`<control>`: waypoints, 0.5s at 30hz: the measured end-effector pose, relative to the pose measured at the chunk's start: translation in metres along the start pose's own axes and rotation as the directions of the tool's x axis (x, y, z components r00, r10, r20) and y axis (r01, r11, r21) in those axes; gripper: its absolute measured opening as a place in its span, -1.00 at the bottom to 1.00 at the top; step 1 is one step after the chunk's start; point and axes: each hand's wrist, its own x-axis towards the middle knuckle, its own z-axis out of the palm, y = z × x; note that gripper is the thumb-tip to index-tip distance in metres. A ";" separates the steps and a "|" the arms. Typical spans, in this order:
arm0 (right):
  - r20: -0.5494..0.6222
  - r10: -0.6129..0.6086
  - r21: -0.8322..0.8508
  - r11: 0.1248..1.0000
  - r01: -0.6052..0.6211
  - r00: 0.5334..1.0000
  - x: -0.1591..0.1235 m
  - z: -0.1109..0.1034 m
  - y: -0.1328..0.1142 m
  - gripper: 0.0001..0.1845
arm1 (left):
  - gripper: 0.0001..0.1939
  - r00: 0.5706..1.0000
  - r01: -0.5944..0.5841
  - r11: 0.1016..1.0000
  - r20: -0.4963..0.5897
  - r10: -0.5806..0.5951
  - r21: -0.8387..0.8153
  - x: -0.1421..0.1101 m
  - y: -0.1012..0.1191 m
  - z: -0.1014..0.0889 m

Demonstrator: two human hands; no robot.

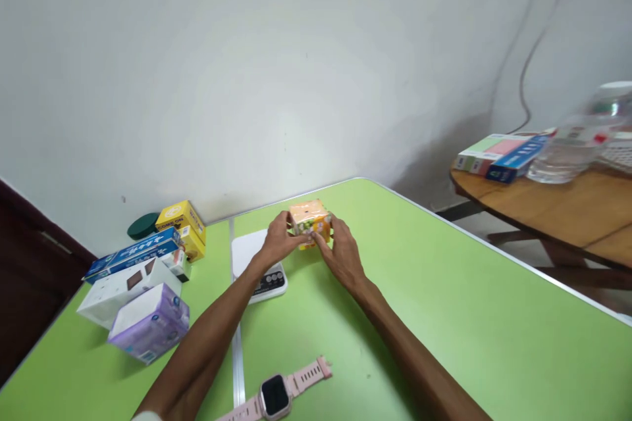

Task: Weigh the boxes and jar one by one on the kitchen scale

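The L hand (280, 239) and the R hand (344, 255) were holding one orange pkt (309, 212) between them, near the right side of the white scale (245, 251) on the green bench (405, 289), tho I could not tell if its bottom touched the bench. To hold it well, it was best to press both sides evenly w/ light force, so that it would not crush. Qty: 1 pkt, 1 scale, 1 pink watch (275, 396), 1 purple pack (153, 323), 2 yellow boxes (182, 214).

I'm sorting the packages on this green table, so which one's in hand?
The orange pack, held between the left hand and right hand; the other packages sit left of the scale.
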 end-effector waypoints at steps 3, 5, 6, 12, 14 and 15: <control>-0.072 0.055 -0.049 0.997 -0.059 0.996 0.006 -0.012 0.037 -0.30 | -0.51 0.999 0.022 0.998 0.024 -0.024 0.067 0.028 -0.003 0.044; -0.103 0.075 -0.072 0.994 -0.083 0.992 0.009 -0.010 0.058 -0.25 | -0.52 0.998 0.050 0.995 0.019 -0.052 0.087 0.042 -0.008 0.064; -0.109 0.086 -0.077 0.993 -0.095 0.990 0.011 -0.007 0.067 -0.24 | -0.54 0.998 0.065 0.994 0.008 -0.066 0.086 0.049 -0.011 0.072; -0.026 0.204 -0.141 0.968 -0.205 0.979 0.034 0.033 0.100 -0.05 | -0.57 0.994 0.105 0.992 -0.047 -0.102 0.070 0.099 -0.026 0.091; 0.018 0.251 -0.192 0.951 -0.243 0.968 0.048 0.043 0.106 0.05 | -0.56 0.992 0.118 0.991 -0.064 -0.113 0.070 0.117 -0.033 0.093; 0.039 0.268 -0.209 0.944 -0.254 0.963 0.055 0.047 0.108 0.08 | -0.57 0.990 0.123 0.990 -0.072 -0.118 0.070 0.126 -0.036 0.093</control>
